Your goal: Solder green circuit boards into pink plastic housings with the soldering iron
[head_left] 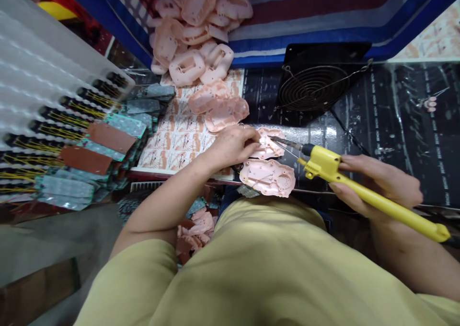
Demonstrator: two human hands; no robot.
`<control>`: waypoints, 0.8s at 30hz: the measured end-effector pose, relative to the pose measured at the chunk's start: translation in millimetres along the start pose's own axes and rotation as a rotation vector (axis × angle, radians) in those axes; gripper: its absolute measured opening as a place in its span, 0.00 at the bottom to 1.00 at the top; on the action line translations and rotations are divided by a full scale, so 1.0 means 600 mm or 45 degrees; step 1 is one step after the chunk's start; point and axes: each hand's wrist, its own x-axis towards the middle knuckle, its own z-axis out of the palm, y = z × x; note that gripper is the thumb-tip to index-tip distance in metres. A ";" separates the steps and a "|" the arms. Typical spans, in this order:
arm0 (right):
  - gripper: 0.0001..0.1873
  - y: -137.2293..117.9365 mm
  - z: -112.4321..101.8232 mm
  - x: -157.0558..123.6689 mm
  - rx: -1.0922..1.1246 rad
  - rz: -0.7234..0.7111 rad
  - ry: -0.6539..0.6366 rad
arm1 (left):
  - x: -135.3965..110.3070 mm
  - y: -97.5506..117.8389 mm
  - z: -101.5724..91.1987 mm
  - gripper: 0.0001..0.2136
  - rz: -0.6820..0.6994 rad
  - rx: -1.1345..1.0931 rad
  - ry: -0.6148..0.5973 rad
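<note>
My left hand (233, 145) is closed on a small pink plastic shell (269, 146), holding it down on the bench. My right hand (377, 184) grips a yellow soldering iron (362, 192). The iron's dark metal tip (283, 142) points left and touches the inside of the held shell. A second pink shell (268, 177) lies open side up just in front of it, near my lap.
A heap of pink shells (199, 33) fills a striped sack at the back. A black fan with a wire grille (312, 88) stands behind the work spot. Trays of circuit boards (72, 139) are stacked at left. More pink parts (194, 230) lie below the bench edge.
</note>
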 end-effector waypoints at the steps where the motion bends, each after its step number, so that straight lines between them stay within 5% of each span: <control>1: 0.32 0.002 0.003 -0.003 0.031 0.005 0.003 | 0.000 0.000 0.000 0.05 0.003 -0.003 -0.002; 11: 0.15 0.008 0.021 0.022 0.233 -0.152 -0.115 | -0.001 0.003 0.003 0.05 -0.003 -0.001 0.007; 16: 0.14 0.008 0.014 0.034 0.188 -0.230 -0.189 | 0.000 0.003 0.003 0.06 -0.003 0.003 0.000; 21: 0.16 0.004 0.000 0.024 0.202 -0.046 -0.073 | 0.001 0.003 0.003 0.05 0.004 0.015 -0.011; 24: 0.17 0.004 0.000 0.020 0.198 -0.083 -0.065 | 0.001 0.004 0.002 0.05 0.013 0.038 -0.014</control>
